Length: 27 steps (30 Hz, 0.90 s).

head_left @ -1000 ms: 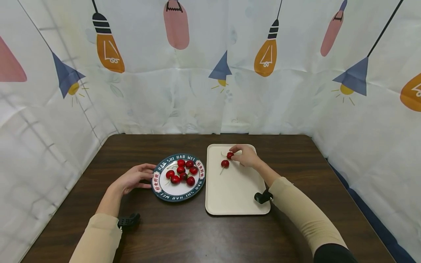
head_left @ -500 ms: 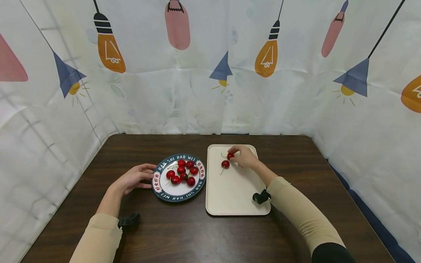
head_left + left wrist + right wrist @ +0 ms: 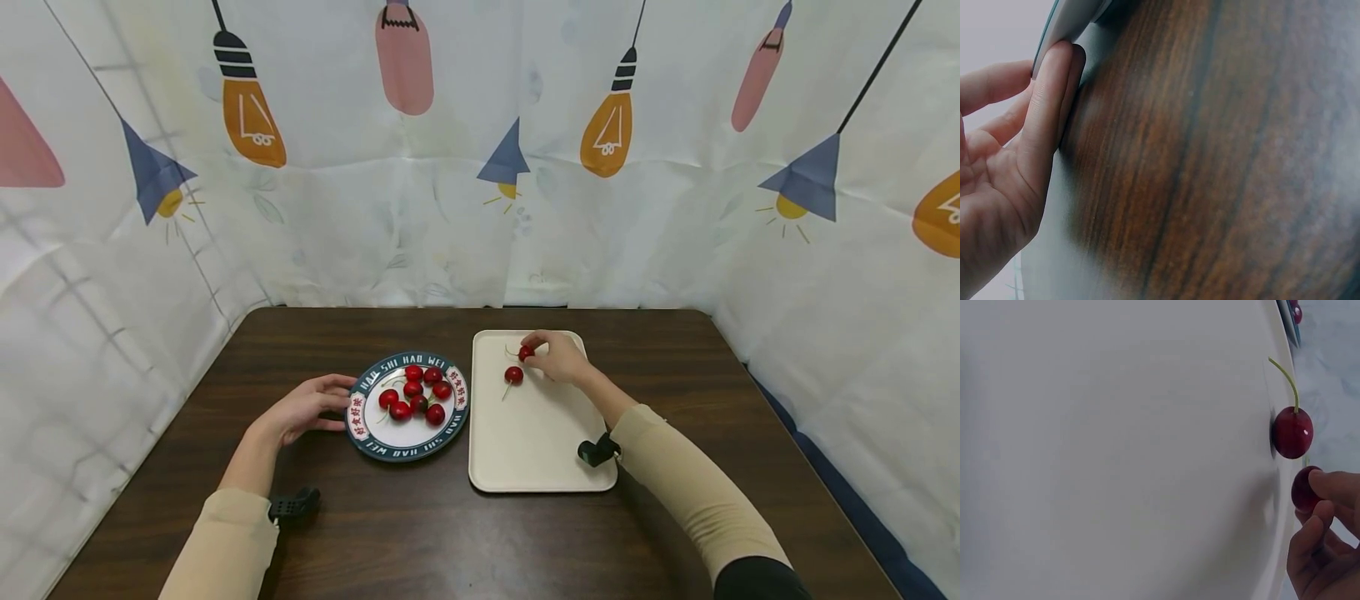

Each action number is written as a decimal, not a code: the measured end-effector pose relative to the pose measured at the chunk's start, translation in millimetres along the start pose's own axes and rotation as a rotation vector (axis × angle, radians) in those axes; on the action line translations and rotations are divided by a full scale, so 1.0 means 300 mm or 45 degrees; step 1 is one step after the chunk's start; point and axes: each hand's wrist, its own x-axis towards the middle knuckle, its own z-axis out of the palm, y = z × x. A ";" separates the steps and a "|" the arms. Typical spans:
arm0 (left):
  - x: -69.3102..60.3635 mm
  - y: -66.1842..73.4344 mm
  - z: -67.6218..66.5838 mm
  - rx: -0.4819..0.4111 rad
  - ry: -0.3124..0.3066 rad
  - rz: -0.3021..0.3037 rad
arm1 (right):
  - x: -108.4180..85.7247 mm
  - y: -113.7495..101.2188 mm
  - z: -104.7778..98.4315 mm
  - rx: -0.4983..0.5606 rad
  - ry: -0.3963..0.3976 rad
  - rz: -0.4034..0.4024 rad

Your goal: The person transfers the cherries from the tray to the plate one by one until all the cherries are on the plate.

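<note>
On the left, my left hand (image 3: pixel 309 407) holds the left edge of a round plate (image 3: pixel 358 382) with a dark blue lettered rim. In the left wrist view the thumb (image 3: pixel 1047 103) lies against the plate's underside (image 3: pixel 1072 22). Several red cherries (image 3: pixel 412 389) lie on that plate. Over the upper part of a cream rectangular tray (image 3: pixel 540 450), my right hand (image 3: pixel 558 357) pinches a cherry (image 3: pixel 1305 489) between thumb and fingertips. Another cherry (image 3: pixel 1293 432) with a green stem rests on the tray beside it.
Plate and tray stand side by side on a dark wooden table (image 3: pixel 405 533), with a narrow gap between them. A pale curtain (image 3: pixel 450 233) printed with lamps hangs behind and along the sides. Each wrist wears a small black camera (image 3: pixel 597 450).
The right hand and its cherry have shifted very slightly. The left hand, plate and tray look the same.
</note>
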 end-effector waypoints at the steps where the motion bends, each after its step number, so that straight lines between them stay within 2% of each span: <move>1: 0.000 0.000 -0.001 0.001 0.000 0.000 | -0.001 -0.003 -0.002 -0.001 0.002 -0.010; 12: 0.000 0.000 -0.001 0.013 0.002 -0.011 | -0.011 -0.051 0.001 0.024 -0.032 -0.110; 27: -0.001 0.001 0.000 0.010 0.001 -0.003 | -0.011 -0.134 0.060 0.016 -0.095 -0.215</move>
